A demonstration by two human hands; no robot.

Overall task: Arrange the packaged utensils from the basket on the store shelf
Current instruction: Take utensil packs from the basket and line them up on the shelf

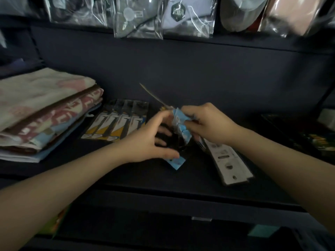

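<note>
Four carded knife packs [117,122] in a row on the shelf [126,169]. One blue-carded pack [178,140] held between two hands [154,140]. One white-carded pack [228,163]. One stack of folded towels [43,113].

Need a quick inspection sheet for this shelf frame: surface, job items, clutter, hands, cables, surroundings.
Surface: dark shelf, dimly lit.
Job's things: blue-carded package held above the shelf by both hands; row of carded knife packs lying flat to its left; white-backed pack lying flat to its right.
Clutter: stack of folded towels at the shelf's left end.
Hands: left hand grips the package's lower part; right hand pinches its top.
Cables: nothing seen.
Surroundings: clear-bagged goods hanging above; dark packaged items at far right, unclear. Basket not in view.
</note>
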